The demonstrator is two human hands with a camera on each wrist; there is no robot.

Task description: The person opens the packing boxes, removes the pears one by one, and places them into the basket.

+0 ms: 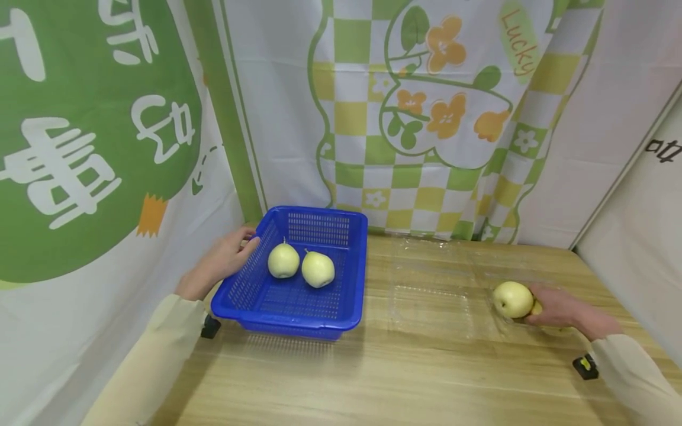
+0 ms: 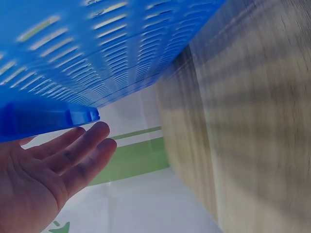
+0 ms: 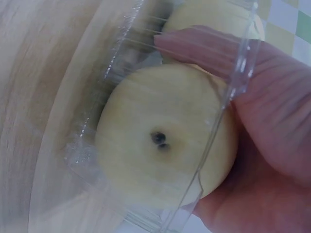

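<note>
My left hand (image 1: 228, 257) is at the left rim of a blue plastic basket (image 1: 358, 266). In the left wrist view its fingers (image 2: 80, 155) extend loosely just below the rim. Two pale yellow pears, one on the left (image 1: 283, 261) and one on the right (image 1: 318, 270), lie inside the basket. At the right, my right hand (image 1: 556, 306) grips a pear (image 3: 165, 141), seen through the wall of a clear plastic box (image 3: 243, 63). Beside it is another pear (image 1: 512, 300). The thumb (image 3: 204, 46) lies between these two pears; the other fingers are mostly hidden.
The clear box's empty-looking compartments (image 1: 430, 305) spread over the wooden table (image 1: 415, 378) between basket and right hand. A patterned curtain (image 1: 351, 142) hangs behind the table, with white and green cloth (image 1: 96, 136) along the left. Black wrist cameras sit under both wrists.
</note>
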